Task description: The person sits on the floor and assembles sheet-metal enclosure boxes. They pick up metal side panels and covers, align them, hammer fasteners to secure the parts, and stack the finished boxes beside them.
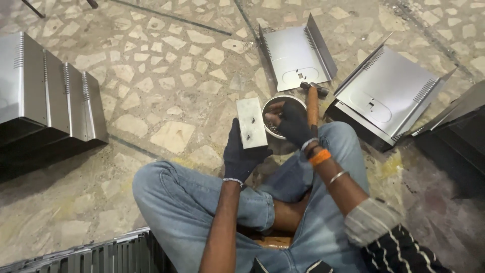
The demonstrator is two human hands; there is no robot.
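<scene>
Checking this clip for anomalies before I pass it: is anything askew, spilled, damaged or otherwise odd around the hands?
Nothing stands out. The left hand holds a small metal plate upright, the right hand reaches into a round metal bowl on the floor, and a hammer lies beside it. The bent sheet-metal panels look undamaged; nothing is spilled.

No packages, labels, signs or screens show anywhere in this view
</scene>
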